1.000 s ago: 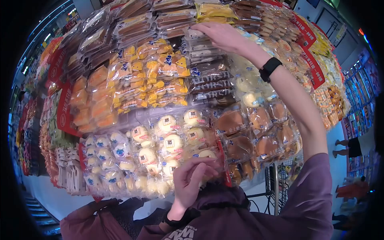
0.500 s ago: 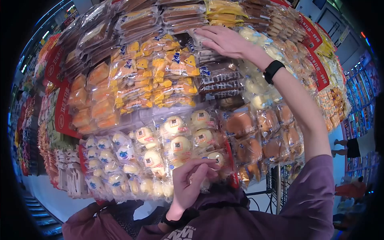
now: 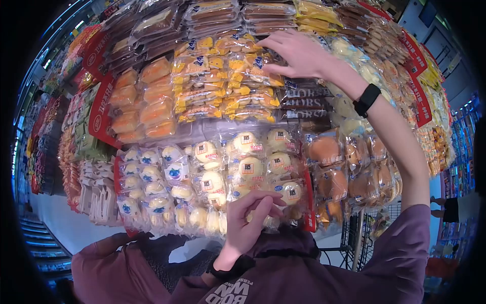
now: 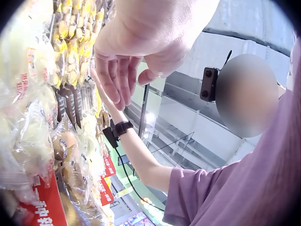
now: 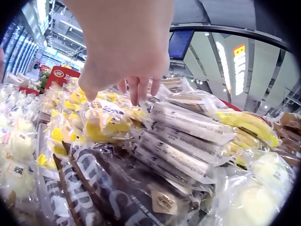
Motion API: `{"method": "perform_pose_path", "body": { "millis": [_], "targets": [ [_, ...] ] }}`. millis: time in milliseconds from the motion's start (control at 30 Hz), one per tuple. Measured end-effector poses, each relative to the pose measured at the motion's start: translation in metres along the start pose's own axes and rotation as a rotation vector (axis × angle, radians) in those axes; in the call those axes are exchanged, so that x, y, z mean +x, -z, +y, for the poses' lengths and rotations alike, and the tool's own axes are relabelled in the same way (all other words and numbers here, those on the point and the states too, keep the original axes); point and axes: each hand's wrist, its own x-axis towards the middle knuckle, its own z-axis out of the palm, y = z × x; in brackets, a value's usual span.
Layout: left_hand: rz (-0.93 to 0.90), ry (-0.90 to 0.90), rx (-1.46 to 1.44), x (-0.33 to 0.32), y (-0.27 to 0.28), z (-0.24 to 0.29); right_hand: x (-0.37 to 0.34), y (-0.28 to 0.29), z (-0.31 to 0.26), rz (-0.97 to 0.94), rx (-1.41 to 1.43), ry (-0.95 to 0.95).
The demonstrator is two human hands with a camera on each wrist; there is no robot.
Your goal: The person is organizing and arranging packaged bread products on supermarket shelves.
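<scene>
My right hand [image 3: 301,57] reaches over the middle of the display, thumb spread from the fingers and nothing held. Its thumb overlaps the edge of the yellow-printed bread packs [image 3: 253,76] in the head view. In the right wrist view the fingertips hang close above those packs [image 5: 106,125] and beside a stack of white-wrapped packs [image 5: 188,122]. Dark brown packs [image 5: 127,188] lie nearer the camera. My left hand [image 3: 248,223], fingers loosely curled and holding nothing, hovers low in front of clear-bagged round cream buns [image 3: 248,169]; in its wrist view it hangs free [image 4: 146,47].
Orange-topped bread packs [image 3: 158,99] lie left of the yellow ones, brown round cakes [image 3: 324,149] at the right. Blueberry-printed packs [image 3: 149,175] fill the front left. Red sign strips [image 3: 104,111] divide sections. A wire cart [image 3: 357,238] stands at front right.
The head view has swung, so the display sits further right in it. My right hand has shifted from over the white-wrapped packs toward the yellow ones, its thumb spreading. The left hand keeps its pose.
</scene>
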Motion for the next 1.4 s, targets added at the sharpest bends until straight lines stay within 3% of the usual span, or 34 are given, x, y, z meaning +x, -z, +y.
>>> {"method": "perform_pose_path", "body": {
  "millis": [67,167,400,500,600,800,867,1000,1133,1267,1333,1400],
  "targets": [
    [0.0,-0.003,-0.005,-0.003,-0.001,0.0,0.01,-0.006,-0.014,-0.184,0.023,-0.007],
    [0.028,-0.016,-0.005,-0.011,0.001,0.001,0.016,-0.023,-0.022,-0.244,0.098,-0.094],
    [0.109,-0.024,-0.004,-0.029,0.003,0.0,0.031,-0.035,-0.016,-0.114,0.243,0.031],
    [0.106,-0.038,0.031,-0.033,0.001,0.003,0.027,-0.032,-0.022,-0.189,0.195,-0.031],
    [0.123,-0.043,0.054,-0.038,0.003,0.005,0.019,-0.027,-0.022,-0.053,0.184,-0.055],
    [0.151,-0.013,0.069,-0.04,0.006,0.003,-0.036,0.05,-0.05,0.149,0.104,-0.032],
    [0.156,0.003,0.074,-0.039,0.005,-0.002,-0.07,0.08,-0.065,0.11,0.102,-0.099],
    [0.167,0.022,0.09,-0.037,0.004,-0.012,-0.154,0.136,-0.103,0.121,0.166,-0.411],
    [0.098,0.008,0.194,-0.03,0.001,-0.028,-0.261,0.156,-0.133,0.254,0.007,-0.817],
    [0.044,-0.027,0.15,-0.018,-0.019,-0.036,-0.4,0.125,-0.176,0.654,0.134,-1.381],
    [0.004,-0.032,0.166,-0.012,-0.033,-0.032,-0.465,0.095,-0.213,0.798,0.112,-1.569],
    [-0.05,-0.065,0.198,-0.007,-0.044,-0.026,-0.497,0.073,-0.264,0.85,0.214,-1.912]
  ]
}}
